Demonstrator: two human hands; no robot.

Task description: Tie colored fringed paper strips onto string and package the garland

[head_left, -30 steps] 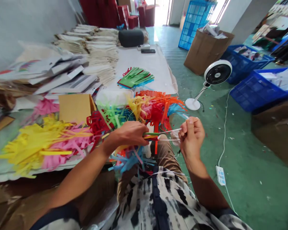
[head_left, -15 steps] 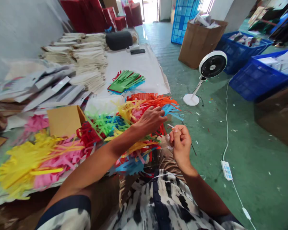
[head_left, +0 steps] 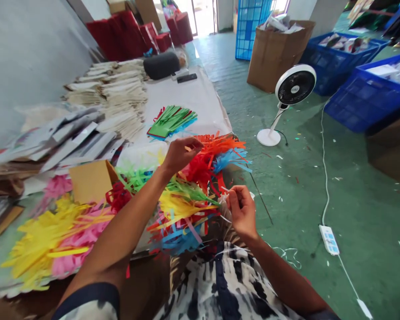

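Now left hand (head_left: 183, 153) farther left, near orange fringe (head_left: 225, 144).

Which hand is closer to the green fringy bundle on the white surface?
Left. The left hand is just this side of the green fringy bundle; the right hand is farther back toward the body and off to the right.

On the white surface (head_left: 208, 104) lie pale stacks (head_left: 120, 91), a green-topped paper bundle (head_left: 173, 121), yellow strips (head_left: 42, 238), pink strips (head_left: 65, 266) and a dark roll (head_left: 162, 66).
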